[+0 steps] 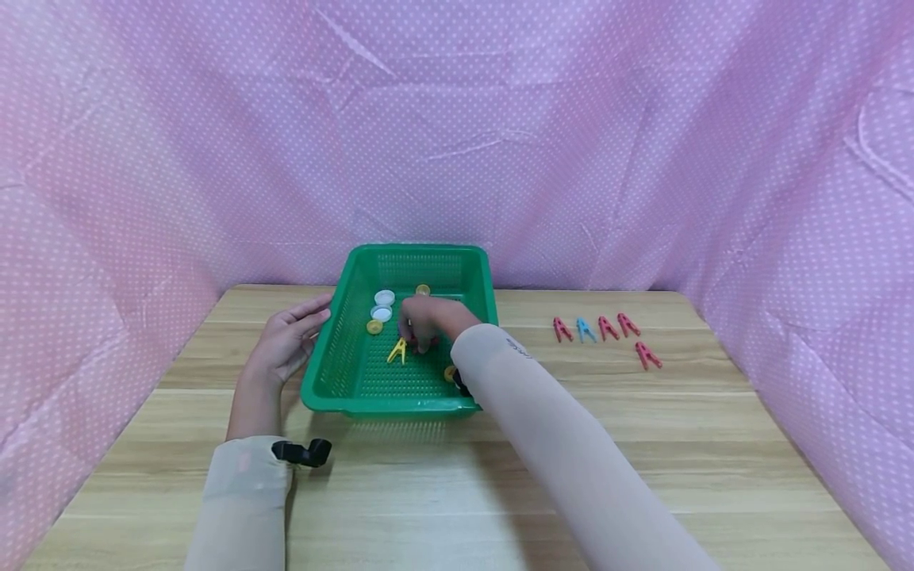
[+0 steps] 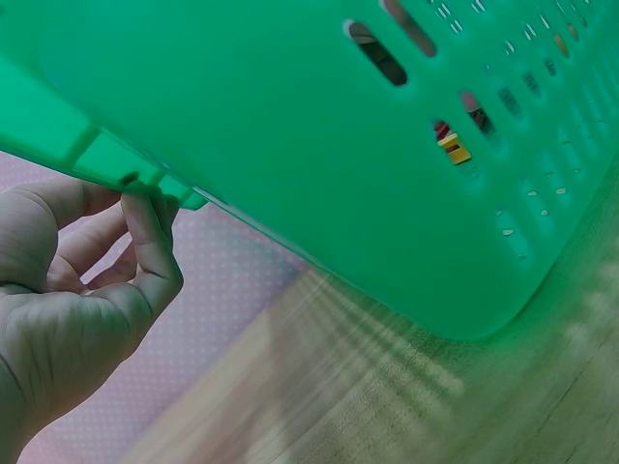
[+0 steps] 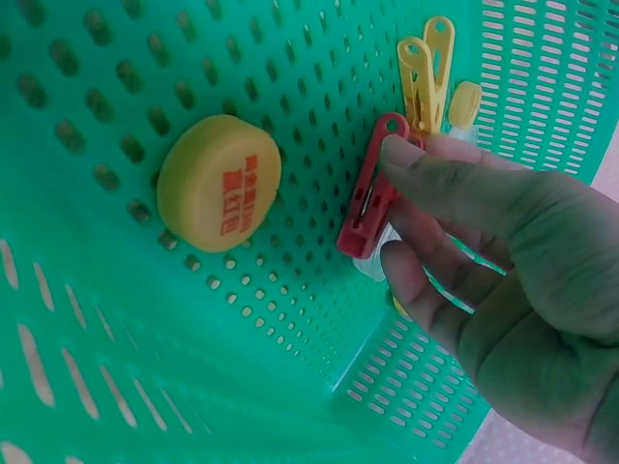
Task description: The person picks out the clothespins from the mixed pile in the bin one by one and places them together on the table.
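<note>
A green plastic basket point(image 1: 400, 408) stands on the table, and my left hand point(image 1: 286, 341) grips its left rim between thumb and fingertips. Inside it, my right hand point(image 3: 513, 261) pinches a red clothespin point(image 3: 372, 188) between thumb and fingers, close over the perforated floor. A yellow clothespin point(image 1: 397, 350) lies right beside those fingers. A yellow bottle cap point(image 3: 221, 184) with red print sits nearer the wrist. Two white caps point(image 1: 382, 314) and a small yellow cap point(image 1: 374, 327) rest on the left side of the basket floor; another yellow cap point(image 1: 423, 289) is toward the back.
On the table right of the basket lie several red clothespins point(image 1: 648, 355) and one blue clothespin point(image 1: 585, 330), mostly in a row. The wooden table point(image 1: 400, 507) ends at a pink dotted curtain point(image 1: 443, 143) behind and at both sides.
</note>
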Demonstrator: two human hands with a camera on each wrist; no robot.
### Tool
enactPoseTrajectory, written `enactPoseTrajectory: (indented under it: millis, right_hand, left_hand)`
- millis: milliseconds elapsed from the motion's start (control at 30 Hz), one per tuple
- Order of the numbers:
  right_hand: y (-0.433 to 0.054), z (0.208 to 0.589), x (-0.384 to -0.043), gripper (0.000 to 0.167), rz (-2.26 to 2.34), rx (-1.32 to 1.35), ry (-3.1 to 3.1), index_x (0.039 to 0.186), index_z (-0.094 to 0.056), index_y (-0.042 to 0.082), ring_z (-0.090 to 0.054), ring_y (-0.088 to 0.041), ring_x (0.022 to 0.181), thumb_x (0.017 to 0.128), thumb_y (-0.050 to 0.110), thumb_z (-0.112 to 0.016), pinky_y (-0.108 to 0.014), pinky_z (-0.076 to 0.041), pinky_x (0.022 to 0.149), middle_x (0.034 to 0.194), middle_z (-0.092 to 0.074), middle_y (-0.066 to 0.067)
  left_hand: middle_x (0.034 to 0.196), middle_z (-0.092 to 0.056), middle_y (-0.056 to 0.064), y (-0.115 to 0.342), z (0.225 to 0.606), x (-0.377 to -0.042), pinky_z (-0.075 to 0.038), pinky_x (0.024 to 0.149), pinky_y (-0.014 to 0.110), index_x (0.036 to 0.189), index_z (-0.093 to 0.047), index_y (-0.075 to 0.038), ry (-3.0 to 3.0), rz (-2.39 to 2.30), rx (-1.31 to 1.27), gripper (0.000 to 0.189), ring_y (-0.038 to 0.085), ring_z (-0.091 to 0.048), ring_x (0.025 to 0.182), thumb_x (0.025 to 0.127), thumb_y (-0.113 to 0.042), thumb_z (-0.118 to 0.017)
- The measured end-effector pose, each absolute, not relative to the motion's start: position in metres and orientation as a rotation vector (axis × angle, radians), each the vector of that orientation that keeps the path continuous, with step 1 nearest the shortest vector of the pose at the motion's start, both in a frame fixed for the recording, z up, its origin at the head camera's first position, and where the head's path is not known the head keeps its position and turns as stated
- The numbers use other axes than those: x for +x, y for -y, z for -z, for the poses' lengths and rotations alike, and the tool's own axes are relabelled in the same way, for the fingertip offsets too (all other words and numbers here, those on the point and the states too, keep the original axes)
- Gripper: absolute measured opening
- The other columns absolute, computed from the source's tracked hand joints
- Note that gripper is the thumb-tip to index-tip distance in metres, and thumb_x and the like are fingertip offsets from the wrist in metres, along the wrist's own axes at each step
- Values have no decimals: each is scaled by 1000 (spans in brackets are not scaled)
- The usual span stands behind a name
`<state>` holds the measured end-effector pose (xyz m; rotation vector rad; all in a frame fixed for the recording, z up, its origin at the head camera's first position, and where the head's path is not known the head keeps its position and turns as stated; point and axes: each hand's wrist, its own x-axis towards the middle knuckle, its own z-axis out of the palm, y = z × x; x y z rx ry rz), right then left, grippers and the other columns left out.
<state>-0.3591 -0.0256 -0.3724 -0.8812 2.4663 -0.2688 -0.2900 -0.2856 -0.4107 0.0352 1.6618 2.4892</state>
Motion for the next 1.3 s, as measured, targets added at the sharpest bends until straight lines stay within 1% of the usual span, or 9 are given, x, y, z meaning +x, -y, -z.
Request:
enactPoseTrajectory:
  millis: [400,500,600,767,900,1033,1100,1167,1300]
  right_hand:
    - [26,376,-360,22,267,-969,-2453,103,-78,13,-62,-16,97,86,-1,-81,-26,-56,82,103,-69,0]
    - [26,374,-361,17,302,-936,-2533,105,-78,14,-59,-15,96,90,4,-78,-27,-55,78,103,-66,2]
    - [25,372,-364,5,337,-808,-2620,95,-75,13,-54,-13,81,97,17,-72,-27,-50,66,88,-60,4]
    - [22,372,-368,23,393,-516,-2601,90,-71,7,-60,-17,67,100,28,-70,-26,-53,56,78,-60,-3]
    - [21,373,-370,22,458,-396,-2577,103,-73,6,-71,-22,77,98,28,-72,-29,-61,60,98,-70,-10]
    - [21,373,-371,33,532,-332,-2555,121,-62,3,-73,-25,78,98,25,-73,-33,-63,62,101,-69,-14]
    - [20,373,-370,34,538,-323,-2534,122,-63,3,-73,-25,77,97,23,-74,-34,-64,63,99,-70,-14]
    - [20,373,-370,30,538,-332,-2513,118,-66,3,-73,-25,76,96,21,-75,-34,-64,65,97,-72,-15]
    - [17,374,-368,12,514,-405,-2481,95,-77,7,-73,-24,78,96,19,-75,-33,-64,68,94,-74,-14]
  left_hand:
    - [115,-74,0,284,413,-289,-60,82,22,138,-63,-3,-1658,-2488,19,39,10,-72,95,99,-2,-66]
    - [116,-73,-1,284,413,-289,-60,82,22,139,-63,-3,-1672,-2484,19,38,10,-71,96,101,-1,-64]
    - [117,-72,-2,283,413,-289,-60,83,21,139,-63,-3,-1674,-2482,21,37,9,-71,97,102,0,-61]
    - [118,-72,-2,284,413,-289,-60,83,22,137,-64,-4,-1663,-2488,18,36,9,-71,97,101,0,-62]
    - [119,-71,-1,285,413,-289,-60,84,22,135,-66,-5,-1668,-2492,17,36,10,-71,98,100,-2,-65]
    - [124,-68,-1,285,412,-289,-59,86,22,136,-66,-6,-1681,-2485,26,36,9,-70,101,100,-3,-65]
    - [125,-67,-1,284,412,-290,-59,87,22,136,-66,-6,-1684,-2482,29,36,9,-70,102,100,-3,-65]
    - [126,-67,-1,284,412,-290,-59,86,22,137,-65,-5,-1684,-2483,30,36,9,-70,103,101,-3,-64]
    - [125,-67,-1,284,413,-291,-59,86,21,137,-64,-4,-1686,-2486,32,37,9,-70,102,101,-2,-64]
